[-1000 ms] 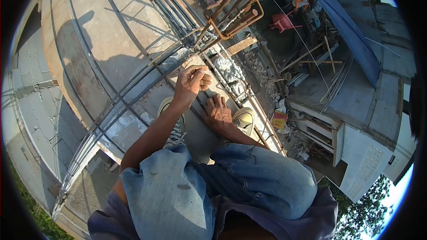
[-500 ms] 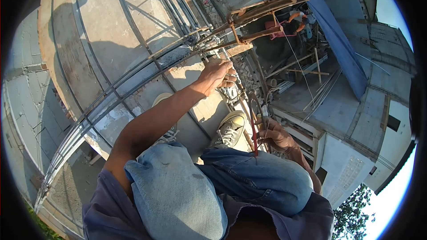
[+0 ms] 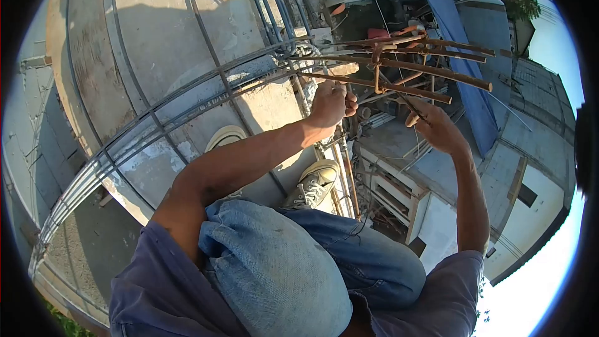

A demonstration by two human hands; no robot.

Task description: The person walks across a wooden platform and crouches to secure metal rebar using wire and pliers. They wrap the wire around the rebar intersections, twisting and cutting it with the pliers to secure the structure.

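Observation:
My left hand [image 3: 334, 106] is closed, with its fingers curled just below the rusty rebars [image 3: 430, 73] that jut out to the right. What it holds, if anything, is hidden. Higher on the right, my right hand [image 3: 440, 128] is closed around a slim dark tool [image 3: 409, 105], which points up and left toward the rebars. I cannot tell the tool's exact kind. A rusty stirrup [image 3: 377, 68] loops around the bars between the two hands. Behind the left hand, the bars meet a cluster of grey steel rods [image 3: 299, 47].
A grid of steel rods [image 3: 156, 123] crosses the pale boards at left. My shoe [image 3: 315, 184] rests near the boards' edge. Beyond that edge lies a lower level with a blue tarp [image 3: 458, 68], lumber and rubble. Another person's orange sleeve [image 3: 409, 30] shows behind the rebars.
My right hand has risen from beside my knee, where a red-handled tool showed, to the rebars. My left hand has shifted slightly right and down. The rusty bars appear swung farther right in view.

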